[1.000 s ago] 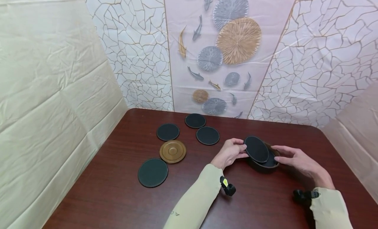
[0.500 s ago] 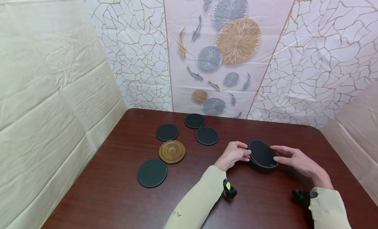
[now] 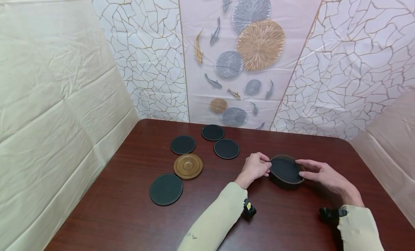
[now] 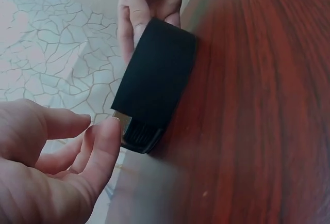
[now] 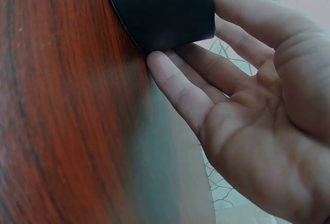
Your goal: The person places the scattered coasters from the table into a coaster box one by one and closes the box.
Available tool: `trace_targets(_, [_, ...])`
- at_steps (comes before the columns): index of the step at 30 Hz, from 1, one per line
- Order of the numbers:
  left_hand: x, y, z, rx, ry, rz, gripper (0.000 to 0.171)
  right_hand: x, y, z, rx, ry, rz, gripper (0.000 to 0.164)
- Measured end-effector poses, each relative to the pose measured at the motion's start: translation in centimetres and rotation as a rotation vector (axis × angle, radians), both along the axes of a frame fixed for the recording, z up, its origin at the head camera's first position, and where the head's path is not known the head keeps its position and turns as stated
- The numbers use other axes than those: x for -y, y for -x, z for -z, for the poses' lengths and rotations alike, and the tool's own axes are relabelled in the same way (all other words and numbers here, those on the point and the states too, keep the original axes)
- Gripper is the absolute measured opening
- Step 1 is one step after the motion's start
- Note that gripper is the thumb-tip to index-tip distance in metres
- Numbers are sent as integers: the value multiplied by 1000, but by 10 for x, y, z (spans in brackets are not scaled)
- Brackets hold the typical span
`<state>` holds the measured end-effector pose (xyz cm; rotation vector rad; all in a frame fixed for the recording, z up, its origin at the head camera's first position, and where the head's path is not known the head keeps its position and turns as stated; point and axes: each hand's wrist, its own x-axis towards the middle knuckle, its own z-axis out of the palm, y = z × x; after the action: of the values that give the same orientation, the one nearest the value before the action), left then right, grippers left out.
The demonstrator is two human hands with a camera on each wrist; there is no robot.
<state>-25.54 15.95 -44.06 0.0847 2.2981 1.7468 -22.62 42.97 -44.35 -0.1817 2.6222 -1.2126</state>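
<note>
Currently | black disc (image 3: 285, 169) lies inside round holder (image 3: 286, 185), right side of table (image 3: 279, 222) | right hand (image 3: 329, 175) grips holder's side | left hand (image 3: 255, 167), fingers loosely bent, holding nothing, beside rim | brown disc (image 3: 188, 166), four dark discs (image 3: 226, 149) farther left

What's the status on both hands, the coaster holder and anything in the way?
Right hand gripping holder; left hand at its left rim. Dark coaster inside. Brown disc farther left, not in the way.
</note>
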Motion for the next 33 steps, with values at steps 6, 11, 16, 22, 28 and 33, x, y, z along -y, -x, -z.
trace_targets(6, [10, 7, 0, -34, 6, -1, 5, 0, 0, 2, -2, 10, -7, 62])
trace_targets(11, [23, 14, 0, -57, 36, 9, 4, -1, 1, 1, 4, 26, -7, 63])
trace_targets(16, [37, 20, -2, -46, 30, 38, 7, -1, 1, 1, 10, 42, -4, 63])
trace_targets(22, [57, 29, -2, -48, 62, 76, 17, -1, 1, 3, 3, 68, -13, 63])
trace_targets(28, [80, 41, 1, -50, 144, 77, 16, -2, 2, 4, -17, 50, -15, 62])
trace_targets(33, [100, 52, 2, -68, 163, 58, 15, -2, 2, 3, -9, 48, -9, 62])
